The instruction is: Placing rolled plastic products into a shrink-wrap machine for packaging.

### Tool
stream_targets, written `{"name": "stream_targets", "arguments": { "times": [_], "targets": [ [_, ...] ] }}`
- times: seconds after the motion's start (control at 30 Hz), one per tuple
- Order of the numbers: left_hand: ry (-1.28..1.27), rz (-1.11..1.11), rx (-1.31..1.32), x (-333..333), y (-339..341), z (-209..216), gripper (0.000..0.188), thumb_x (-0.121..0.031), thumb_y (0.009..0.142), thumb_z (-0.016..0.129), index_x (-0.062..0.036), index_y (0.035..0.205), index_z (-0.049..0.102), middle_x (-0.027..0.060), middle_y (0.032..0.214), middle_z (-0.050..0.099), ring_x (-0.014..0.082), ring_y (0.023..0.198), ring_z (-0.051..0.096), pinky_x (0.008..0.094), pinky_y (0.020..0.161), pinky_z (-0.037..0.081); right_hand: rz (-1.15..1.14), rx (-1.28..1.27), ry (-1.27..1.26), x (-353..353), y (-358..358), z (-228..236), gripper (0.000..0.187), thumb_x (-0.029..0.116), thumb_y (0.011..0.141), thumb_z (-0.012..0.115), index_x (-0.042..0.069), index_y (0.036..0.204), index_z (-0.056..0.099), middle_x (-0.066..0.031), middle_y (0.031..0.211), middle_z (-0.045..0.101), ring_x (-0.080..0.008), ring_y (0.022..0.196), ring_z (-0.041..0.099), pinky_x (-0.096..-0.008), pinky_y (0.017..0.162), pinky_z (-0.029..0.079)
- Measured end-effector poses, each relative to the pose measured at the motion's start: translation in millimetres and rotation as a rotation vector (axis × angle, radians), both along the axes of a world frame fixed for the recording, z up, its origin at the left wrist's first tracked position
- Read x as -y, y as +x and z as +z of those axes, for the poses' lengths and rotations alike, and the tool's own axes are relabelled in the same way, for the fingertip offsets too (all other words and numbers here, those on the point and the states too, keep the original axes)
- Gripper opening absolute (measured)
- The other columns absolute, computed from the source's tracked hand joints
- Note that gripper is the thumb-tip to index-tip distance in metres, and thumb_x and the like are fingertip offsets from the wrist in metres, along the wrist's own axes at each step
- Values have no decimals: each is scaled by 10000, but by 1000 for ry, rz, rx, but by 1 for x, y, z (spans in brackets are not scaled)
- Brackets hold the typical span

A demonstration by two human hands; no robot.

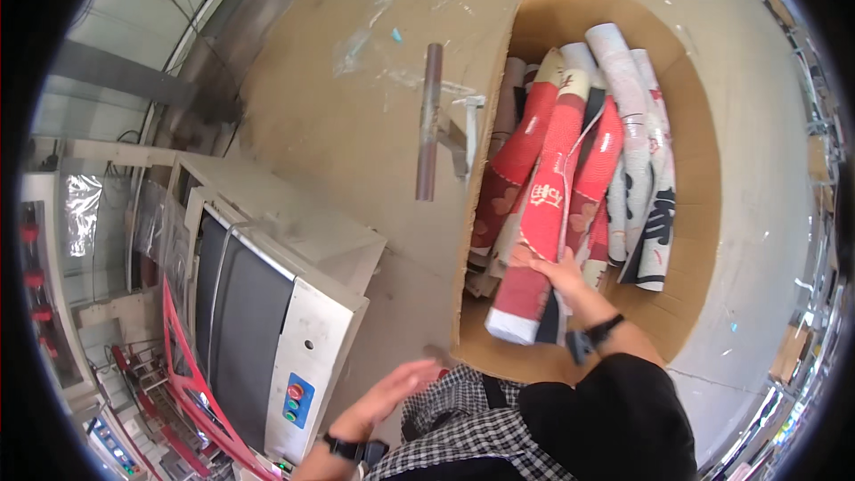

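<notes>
My right hand (561,274) is closed around the lower part of a rolled red mat (545,205), which has pale lettering and a whitish end toward me. This roll lies at a slant over several others in a large open cardboard box (704,240). Beside it are more red rolls (524,142) and white rolls with dark lettering (657,223). My left hand (405,385) hovers outside the box near its lower left corner, fingers stretched out, holding nothing. Both wrists carry dark bands.
At left stands a machine with a dark conveyor belt (245,303) and a blue button panel (297,399). A metal post with a brown bar (429,125) rises close to the box's left wall. Shelving with goods (815,169) lines the far right.
</notes>
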State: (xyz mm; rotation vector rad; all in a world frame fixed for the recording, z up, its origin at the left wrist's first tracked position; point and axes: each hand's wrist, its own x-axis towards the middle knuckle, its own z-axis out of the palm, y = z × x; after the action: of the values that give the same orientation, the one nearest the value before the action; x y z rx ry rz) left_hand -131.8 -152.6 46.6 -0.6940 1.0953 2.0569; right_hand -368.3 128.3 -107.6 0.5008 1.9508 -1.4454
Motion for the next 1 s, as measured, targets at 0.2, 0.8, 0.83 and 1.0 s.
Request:
{"name": "stream_targets", "arguments": {
  "times": [0.2,0.8,0.83,1.0],
  "targets": [
    [754,228,482,-122,-166,-88,954,-696,771,443,-36,1406,178,194,1391,327,308,1298,306,497,1046,269,285,340,-445,-111,20,227,765,339,771,671,-14,1351,320,-91,1314,437,-197,1213,408,-346,1021,318],
    [652,717,-577,-143,-286,107,351,-238,822,656,-47,1073,502,102,902,616,209,857,618,388,782,530,558,-353,-100,-97,50,341,1205,277,462,869,15,1390,148,-158,1304,377,-245,1200,418,-359,999,338],
    [508,827,-667,-132,-276,124,402,-230,809,672,-61,1110,467,94,959,594,200,907,599,382,815,514,742,-575,144,-86,44,343,1234,266,428,875,10,1390,146,-175,1301,371,-254,1202,416,-358,1002,336],
    [398,1081,-816,-58,-201,171,608,-329,790,692,-116,1252,360,66,1256,439,188,1164,448,384,994,376,807,-644,84,-23,20,339,841,113,460,723,18,1216,366,-149,1098,515,-273,999,535,-374,879,418]
  ]
}}
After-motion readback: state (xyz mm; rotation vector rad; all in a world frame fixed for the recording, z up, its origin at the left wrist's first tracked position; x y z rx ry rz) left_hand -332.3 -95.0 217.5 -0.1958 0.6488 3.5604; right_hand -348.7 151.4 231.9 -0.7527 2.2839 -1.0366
